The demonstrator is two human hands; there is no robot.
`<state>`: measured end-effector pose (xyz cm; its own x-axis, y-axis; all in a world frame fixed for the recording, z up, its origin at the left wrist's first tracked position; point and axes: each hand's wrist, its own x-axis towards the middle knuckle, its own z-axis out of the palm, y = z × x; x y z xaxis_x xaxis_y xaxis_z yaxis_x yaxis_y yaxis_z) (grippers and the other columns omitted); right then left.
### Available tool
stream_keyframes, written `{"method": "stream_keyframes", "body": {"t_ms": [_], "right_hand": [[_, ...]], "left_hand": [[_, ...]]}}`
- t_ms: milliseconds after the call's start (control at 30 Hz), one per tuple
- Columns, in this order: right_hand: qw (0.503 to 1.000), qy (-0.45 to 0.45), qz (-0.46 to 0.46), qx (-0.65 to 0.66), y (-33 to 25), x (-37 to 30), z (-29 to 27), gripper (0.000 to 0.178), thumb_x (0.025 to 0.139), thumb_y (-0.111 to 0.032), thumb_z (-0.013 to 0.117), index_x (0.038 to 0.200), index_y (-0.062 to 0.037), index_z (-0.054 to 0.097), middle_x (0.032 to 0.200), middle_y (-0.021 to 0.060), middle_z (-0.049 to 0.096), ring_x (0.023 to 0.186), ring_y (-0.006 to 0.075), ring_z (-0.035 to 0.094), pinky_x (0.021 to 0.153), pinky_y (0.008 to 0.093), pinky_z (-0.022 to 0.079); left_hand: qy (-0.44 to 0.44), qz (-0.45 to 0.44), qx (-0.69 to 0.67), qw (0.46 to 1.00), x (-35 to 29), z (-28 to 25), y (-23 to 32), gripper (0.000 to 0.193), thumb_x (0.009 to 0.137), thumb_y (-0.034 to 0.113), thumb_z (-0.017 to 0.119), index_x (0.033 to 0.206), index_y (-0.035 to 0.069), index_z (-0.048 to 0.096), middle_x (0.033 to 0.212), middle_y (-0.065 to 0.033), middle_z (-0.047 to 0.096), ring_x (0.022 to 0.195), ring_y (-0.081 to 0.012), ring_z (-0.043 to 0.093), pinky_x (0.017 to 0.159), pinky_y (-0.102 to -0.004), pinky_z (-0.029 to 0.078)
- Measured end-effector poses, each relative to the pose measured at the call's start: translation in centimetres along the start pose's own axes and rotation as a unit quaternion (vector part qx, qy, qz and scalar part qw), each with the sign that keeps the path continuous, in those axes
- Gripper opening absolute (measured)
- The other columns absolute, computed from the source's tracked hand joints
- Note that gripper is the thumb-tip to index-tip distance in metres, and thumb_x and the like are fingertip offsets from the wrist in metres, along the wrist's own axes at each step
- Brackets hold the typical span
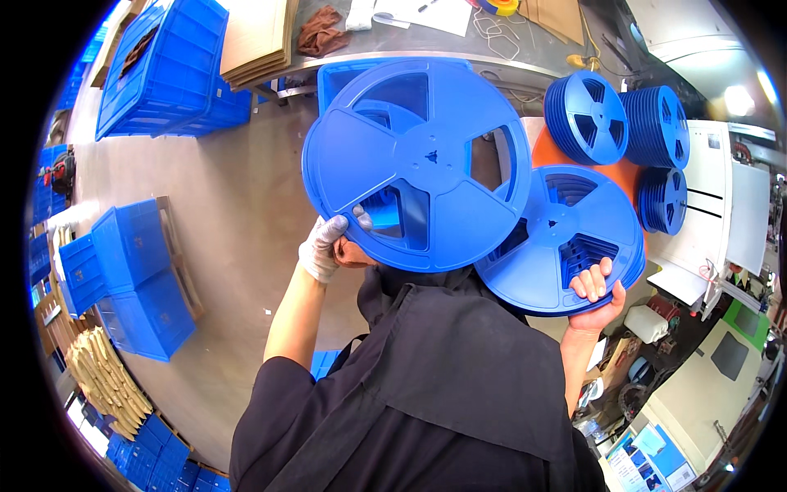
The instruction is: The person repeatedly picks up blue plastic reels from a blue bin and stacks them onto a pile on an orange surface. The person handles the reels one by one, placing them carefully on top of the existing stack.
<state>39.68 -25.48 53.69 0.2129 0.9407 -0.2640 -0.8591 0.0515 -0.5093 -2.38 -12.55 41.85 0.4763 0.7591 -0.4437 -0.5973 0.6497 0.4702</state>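
A large blue plastic reel (471,217) with wide cut-outs is tilted up before me. Its lower left rim is in the grip of my left hand (322,243), which wears a pale glove, one fingertip showing through a cut-out. A brown cloth (352,254) lies against that hand, under the rim. To the right, several more blue reels (608,209) of like size are stacked. My bare right hand (597,297) grips their lower right edge, fingers curled into a cut-out. Behind the tilted reel, a blue bin (329,82) is mostly hidden.
Smaller blue reels (597,107) stand in stacks on an orange surface (548,152) at the right. A metal workbench (393,43) at the back carries cardboard sheets (258,37) and another brown cloth (321,31). Blue crates (139,271) stand on the floor at the left.
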Motion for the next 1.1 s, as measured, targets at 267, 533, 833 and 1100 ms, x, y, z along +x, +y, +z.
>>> {"method": "stream_keyframes", "body": {"t_ms": [267, 533, 833, 1100], "right_hand": [[1.000, -0.004, -0.023, 0.008, 0.6, -0.8, 0.1, 0.030, 0.082, -0.022, 0.065, 0.093, -0.0079, 0.042, 0.063, -0.0015, 0.044, 0.055, 0.0105, 0.044, 0.059, 0.0282, 0.038], [0.996, -0.072, -0.058, -0.009, -0.3, -1.4, -0.4, 0.028, 0.080, -0.019, 0.069, 0.086, -0.0095, 0.043, 0.055, -0.0033, 0.044, 0.045, 0.0097, 0.043, 0.050, 0.0261, 0.038], [0.986, -0.123, -0.112, 0.019, -1.2, -1.3, -0.7, 0.027, 0.084, -0.019, 0.067, 0.088, -0.0103, 0.042, 0.058, -0.0025, 0.047, 0.048, 0.0092, 0.048, 0.051, 0.0237, 0.038], [0.973, -0.188, -0.086, 0.099, -0.4, -1.0, -1.6, 0.025, 0.085, -0.020, 0.067, 0.086, -0.0070, 0.046, 0.057, -0.0002, 0.052, 0.049, 0.0115, 0.052, 0.049, 0.0261, 0.043]], "left_hand": [[-0.036, 0.005, 0.015, 0.999, 0.6, 1.9, 0.7, 0.049, 0.078, 0.035, 0.074, 0.110, 0.004, 0.054, 0.098, -0.0108, 0.060, 0.091, -0.0216, 0.060, 0.081, -0.0362, 0.051], [0.035, -0.069, -0.090, 0.993, 0.2, 1.4, -0.8, 0.047, 0.091, 0.033, 0.058, 0.124, 0.001, 0.048, 0.108, -0.0089, 0.059, 0.099, -0.0246, 0.059, 0.092, -0.0400, 0.049], [0.020, -0.072, 0.076, 0.994, 1.8, 7.2, 0.5, 0.042, 0.085, 0.035, 0.067, 0.111, 0.007, 0.051, 0.101, -0.0055, 0.056, 0.063, -0.0161, 0.060, 0.038, -0.0246, 0.039], [-0.122, 0.006, 0.490, 0.863, 3.1, 10.5, -2.3, 0.029, 0.078, 0.000, 0.067, 0.106, 0.003, 0.061, 0.081, -0.0069, 0.067, 0.075, -0.0167, 0.066, 0.071, -0.0287, 0.052]]}}
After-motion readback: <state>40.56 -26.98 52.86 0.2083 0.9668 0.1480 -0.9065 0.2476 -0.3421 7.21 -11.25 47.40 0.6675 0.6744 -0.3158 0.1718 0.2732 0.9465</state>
